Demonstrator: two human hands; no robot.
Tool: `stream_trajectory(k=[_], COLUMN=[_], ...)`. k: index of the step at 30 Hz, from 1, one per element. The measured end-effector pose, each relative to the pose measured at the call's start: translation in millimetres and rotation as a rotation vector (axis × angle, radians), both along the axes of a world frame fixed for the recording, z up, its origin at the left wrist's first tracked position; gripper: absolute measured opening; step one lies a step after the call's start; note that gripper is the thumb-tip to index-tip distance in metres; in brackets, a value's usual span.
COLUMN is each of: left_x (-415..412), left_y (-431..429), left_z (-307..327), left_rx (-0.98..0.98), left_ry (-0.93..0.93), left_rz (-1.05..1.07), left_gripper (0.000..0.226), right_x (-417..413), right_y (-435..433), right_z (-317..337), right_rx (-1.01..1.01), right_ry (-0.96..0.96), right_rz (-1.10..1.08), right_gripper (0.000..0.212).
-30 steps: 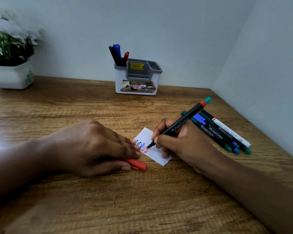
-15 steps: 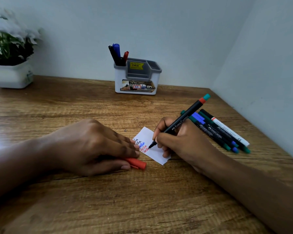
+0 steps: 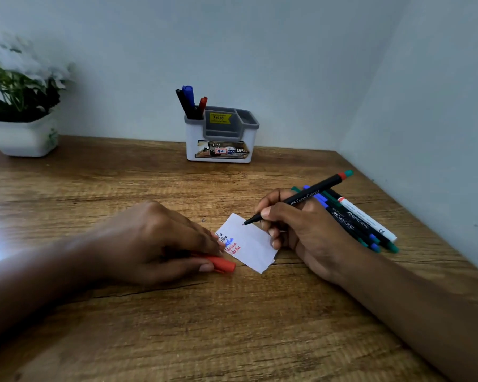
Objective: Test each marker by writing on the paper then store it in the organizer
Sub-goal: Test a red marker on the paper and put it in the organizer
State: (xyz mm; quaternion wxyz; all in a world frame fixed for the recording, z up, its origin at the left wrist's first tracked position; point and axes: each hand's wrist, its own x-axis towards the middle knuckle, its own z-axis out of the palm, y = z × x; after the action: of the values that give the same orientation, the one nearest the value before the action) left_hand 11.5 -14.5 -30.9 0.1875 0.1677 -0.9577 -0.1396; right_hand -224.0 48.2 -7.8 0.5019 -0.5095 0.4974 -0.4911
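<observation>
Centre right of frame: right hand point(image 3: 301, 232) gripped a black marker point(image 3: 312, 192) in a writing hold, with the tip at the upper part of the paper point(image 3: 253, 245); contact unclear. Paper lay flat on the wooden table point(image 3: 232, 326), with black, blue and red scribbles along its left edge.

Centre left: left hand point(image 3: 155, 238) curled over a red cap point(image 3: 223, 264), thumb beneath it, fingertips at the paper's left edge.

Right of the writing hand: loose markers point(image 3: 362, 226) in a pile.

Upper centre, by the wall: organizer point(image 3: 220, 157), with stored markers point(image 3: 189, 102) standing in its left compartment.

Upper left: potted plant point(image 3: 20, 133), blurred.

Left hand point(image 3: 155, 241) lies palm-down, right hand point(image 3: 304, 230) pinches
</observation>
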Motion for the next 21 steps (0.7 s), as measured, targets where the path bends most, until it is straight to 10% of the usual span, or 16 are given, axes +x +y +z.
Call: stream_trajectory(k=[21], left_x=[-11.9], left_y=[16.2], left_z=[25.4], left_rx=[0.437], left_ry=[0.398], left_rz=[0.224], left_gripper=[0.038], right_x=[-0.9], right_y=[16.7], right_z=[25.0], right_rx=[-0.194], right_ry=[-0.058], right_rz=[0.042], right_gripper=[0.011])
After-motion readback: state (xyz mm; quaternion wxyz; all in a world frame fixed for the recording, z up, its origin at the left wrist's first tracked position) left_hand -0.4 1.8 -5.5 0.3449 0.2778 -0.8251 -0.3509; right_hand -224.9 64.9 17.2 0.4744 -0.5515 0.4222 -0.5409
